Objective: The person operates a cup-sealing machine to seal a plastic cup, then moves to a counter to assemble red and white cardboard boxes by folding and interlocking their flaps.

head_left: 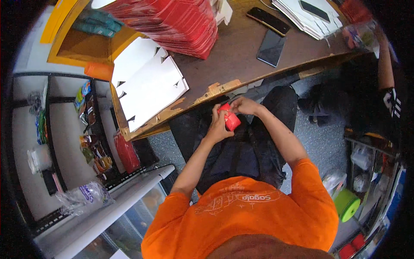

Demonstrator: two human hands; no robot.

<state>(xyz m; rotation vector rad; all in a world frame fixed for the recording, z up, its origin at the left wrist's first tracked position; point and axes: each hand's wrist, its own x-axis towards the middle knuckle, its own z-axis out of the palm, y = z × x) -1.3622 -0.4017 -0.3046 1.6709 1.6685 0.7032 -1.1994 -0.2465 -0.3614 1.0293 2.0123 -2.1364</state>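
Two hands meet over the person's lap, just below the near edge of the brown table [241, 56], and both are closed on a small red carton [229, 118]. The carton is bright red, folded into a short boxy shape, its lower end rounded toward the dark trousers. The left hand [218, 128] wraps its side from below, fingers curled around it, while the right hand [244, 105] pinches its upper edge with bent fingertips. How far the carton is folded cannot be told, since the fingers cover much of it.

On the table above sits a tall stack of red flat cartons [172, 23], fanned and leaning. Beside it, toward the table's left corner, lie white die-cut sheets [146, 84] with notched edges, overhanging the chipped rim. Two dark phones [271, 36] rest farther right, one flat and glossy, one angled above it, and a pile of white sheets [306, 19] lies at the far right with another dark phone on top.

Left of the table, a black wire rack [56, 129] holds packets and bags. A red bag [127, 153] hangs near the table's leg. At lower right stands a green roll [348, 203]. The table edge lies close over the hands.
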